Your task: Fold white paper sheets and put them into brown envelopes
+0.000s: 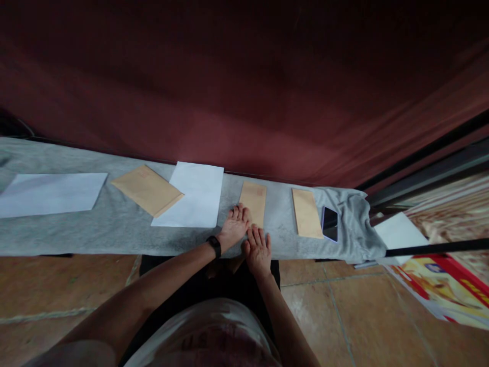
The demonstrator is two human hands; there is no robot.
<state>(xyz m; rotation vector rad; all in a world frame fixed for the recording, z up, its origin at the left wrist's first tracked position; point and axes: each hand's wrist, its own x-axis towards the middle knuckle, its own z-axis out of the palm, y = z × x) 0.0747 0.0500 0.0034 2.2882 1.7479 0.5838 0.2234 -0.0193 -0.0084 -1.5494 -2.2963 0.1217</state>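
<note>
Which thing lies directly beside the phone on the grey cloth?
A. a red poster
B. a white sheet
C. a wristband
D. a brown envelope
D: the phone lies at the right end of the grey cloth, its edge against a brown envelope; the white sheets lie farther left or off the cloth.

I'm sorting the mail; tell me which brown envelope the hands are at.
The middle brown envelope: the left hand touches its near corner. The big tilted envelope lies farther left; the third envelope sits by the phone.
</note>
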